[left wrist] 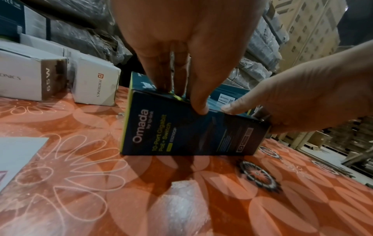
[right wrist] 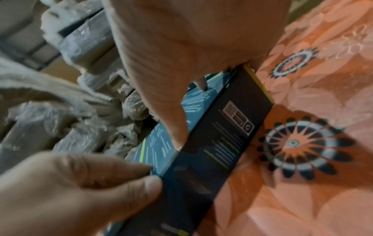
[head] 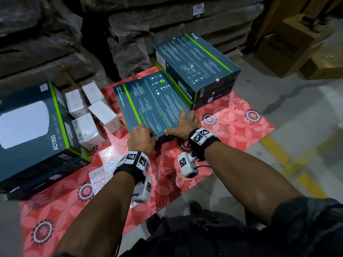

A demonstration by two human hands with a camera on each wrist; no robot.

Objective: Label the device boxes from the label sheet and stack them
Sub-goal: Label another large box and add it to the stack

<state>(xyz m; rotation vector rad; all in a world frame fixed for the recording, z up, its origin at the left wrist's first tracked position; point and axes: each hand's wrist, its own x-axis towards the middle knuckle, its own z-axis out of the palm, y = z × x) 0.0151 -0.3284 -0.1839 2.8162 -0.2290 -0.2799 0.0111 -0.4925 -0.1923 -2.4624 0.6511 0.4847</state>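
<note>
A flat dark teal device box [head: 152, 101] with a green stripe lies on the red floral mat [head: 232, 123]. Its front face reads Omada 10-Port Gigabit PoE+ Switch [left wrist: 181, 135]. My left hand [head: 148, 135] pinches its near edge, fingers on top and thumb [left wrist: 198, 105] on the front face. My right hand [head: 178, 125] grips the near right corner, with the thumb [right wrist: 177, 137] along the top edge and fingers round the right end. Behind my left wrist, the label sheet [head: 100, 179] lies on the mat. Two like boxes [head: 196, 65] are stacked at the back right.
A large AC1350 box [head: 31, 130] sits on another box at the left. Several small white boxes [head: 89, 112] stand between it and the held box. Plastic-wrapped stock [head: 130, 25] rises behind the mat, cardboard cartons [head: 289, 47] stand far right, and grey floor with a yellow line [head: 282, 160] lies right.
</note>
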